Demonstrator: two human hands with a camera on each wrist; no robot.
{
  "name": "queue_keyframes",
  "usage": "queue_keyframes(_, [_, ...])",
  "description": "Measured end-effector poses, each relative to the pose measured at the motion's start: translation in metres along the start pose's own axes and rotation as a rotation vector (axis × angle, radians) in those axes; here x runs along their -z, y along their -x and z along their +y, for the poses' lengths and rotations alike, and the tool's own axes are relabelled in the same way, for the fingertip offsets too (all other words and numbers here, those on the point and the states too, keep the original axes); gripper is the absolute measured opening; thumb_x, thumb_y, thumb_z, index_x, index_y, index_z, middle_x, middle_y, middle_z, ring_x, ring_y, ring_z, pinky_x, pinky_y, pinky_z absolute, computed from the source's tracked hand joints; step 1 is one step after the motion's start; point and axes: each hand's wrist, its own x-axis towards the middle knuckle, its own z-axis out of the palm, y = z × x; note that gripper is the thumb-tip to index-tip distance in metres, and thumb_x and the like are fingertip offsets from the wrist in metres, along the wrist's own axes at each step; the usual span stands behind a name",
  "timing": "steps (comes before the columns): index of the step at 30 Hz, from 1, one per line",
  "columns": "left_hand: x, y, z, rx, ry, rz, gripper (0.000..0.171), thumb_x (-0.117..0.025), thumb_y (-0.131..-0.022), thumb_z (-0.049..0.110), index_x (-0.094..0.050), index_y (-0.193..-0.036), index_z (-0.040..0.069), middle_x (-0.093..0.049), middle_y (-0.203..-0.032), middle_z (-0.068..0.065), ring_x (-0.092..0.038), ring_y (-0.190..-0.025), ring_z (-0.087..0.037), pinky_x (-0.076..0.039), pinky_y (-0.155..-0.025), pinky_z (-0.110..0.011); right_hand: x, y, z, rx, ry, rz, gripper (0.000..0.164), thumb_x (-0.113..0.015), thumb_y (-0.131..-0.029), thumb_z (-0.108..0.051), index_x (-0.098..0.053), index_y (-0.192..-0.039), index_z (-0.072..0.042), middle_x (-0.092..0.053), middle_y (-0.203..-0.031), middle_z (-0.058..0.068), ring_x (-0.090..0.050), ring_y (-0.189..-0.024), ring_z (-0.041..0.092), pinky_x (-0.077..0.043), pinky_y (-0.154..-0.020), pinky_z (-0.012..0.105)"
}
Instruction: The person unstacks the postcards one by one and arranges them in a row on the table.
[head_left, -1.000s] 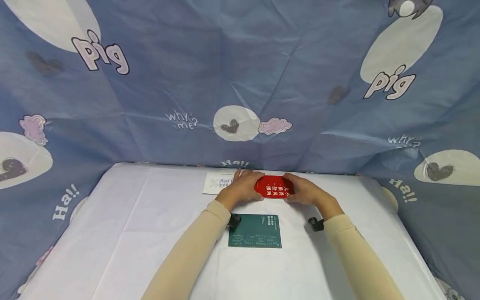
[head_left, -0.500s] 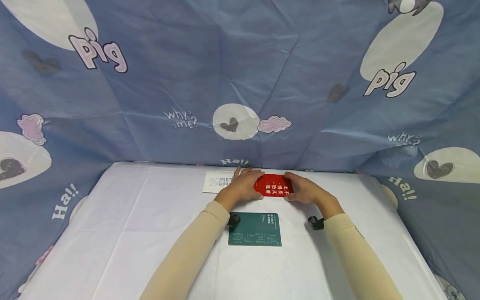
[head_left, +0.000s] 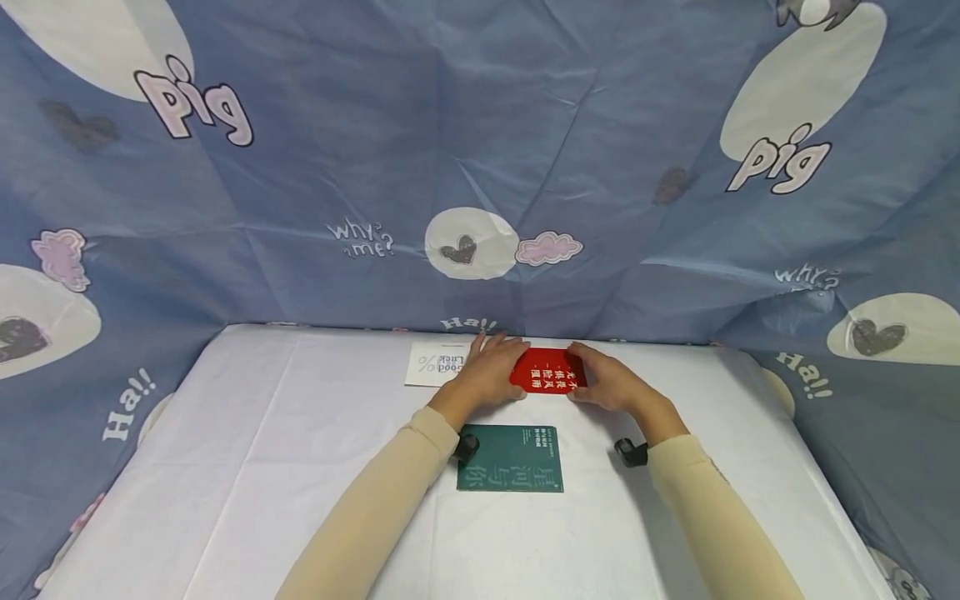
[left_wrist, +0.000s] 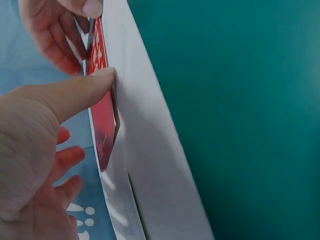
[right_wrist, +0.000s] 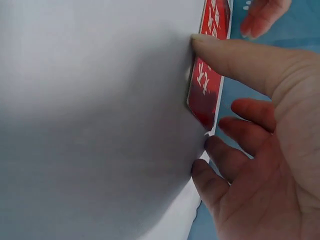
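A flat red card [head_left: 548, 372] with pale lettering lies at the back of the white table; its corners look cut off. My left hand [head_left: 491, 372] holds it by the left end, the thumb [left_wrist: 95, 92] against its near edge. At the right end my right hand [head_left: 609, 379] grips it, with the right thumb [right_wrist: 225, 52] on the near edge too. The fingers of both hands reach toward the far side, where their contact with the card is partly hidden. In front of the hands lies a dark green booklet [head_left: 513, 462] with lettering.
A white card [head_left: 427, 364] printed "Good Luck" lies left of the red card, partly covered by the left hand. Directly behind rises a blue patterned cloth [head_left: 480, 150]. The white tabletop [head_left: 525, 542] stretches toward me and to both sides.
Both hands stay at the ends of the red card, which hardly moves. The head view has shifted very slightly.
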Motion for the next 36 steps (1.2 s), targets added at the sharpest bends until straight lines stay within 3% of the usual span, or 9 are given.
queue_keyframes(8, [-0.001, 0.006, 0.001, -0.028, -0.011, 0.018, 0.082, -0.078, -0.094, 0.031, -0.038, -0.163, 0.012, -0.037, -0.167, -0.006, -0.019, -0.159, -0.028, -0.009, -0.129, -0.043, -0.002, 0.011, -0.006, 0.034, 0.017, 0.074, 0.078, -0.08, -0.092, -0.017, -0.041, -0.157, 0.001, -0.046, -0.158, 0.022, -0.041, -0.147, 0.042, -0.032, -0.121, 0.058])
queue_keyframes(17, [0.007, 0.023, 0.004, -0.079, -0.007, 0.069, 0.077, -0.074, -0.097, 0.035, -0.041, -0.161, 0.008, -0.042, -0.164, -0.009, -0.028, -0.156, -0.03, -0.02, -0.128, -0.044, 0.0, 0.029, -0.032, 0.143, 0.059, 0.125, 0.069, -0.077, -0.095, -0.021, -0.048, -0.154, 0.0, -0.051, -0.155, 0.018, -0.047, -0.144, 0.038, -0.036, -0.119, 0.056])
queue_keyframes(26, [0.016, 0.062, 0.008, -0.119, -0.041, 0.049, 0.08, -0.075, -0.096, 0.041, -0.042, -0.16, 0.008, -0.046, -0.16, -0.01, -0.038, -0.151, -0.029, -0.022, -0.127, -0.044, -0.007, 0.057, -0.064, 0.162, 0.108, 0.076, 0.077, -0.082, -0.092, -0.03, -0.048, -0.156, -0.007, -0.057, -0.15, 0.014, -0.057, -0.135, 0.036, -0.048, -0.109, 0.057])
queue_keyframes(36, [0.021, 0.106, 0.017, -0.195, 0.008, 0.033, 0.086, -0.077, -0.094, 0.045, -0.039, -0.162, 0.009, -0.045, -0.161, -0.008, -0.039, -0.15, -0.029, -0.031, -0.124, -0.046, -0.021, 0.084, -0.079, 0.197, 0.117, 0.007, 0.098, -0.089, -0.081, -0.05, -0.044, -0.159, -0.01, -0.05, -0.158, 0.008, -0.048, -0.144, 0.029, -0.046, -0.111, 0.054])
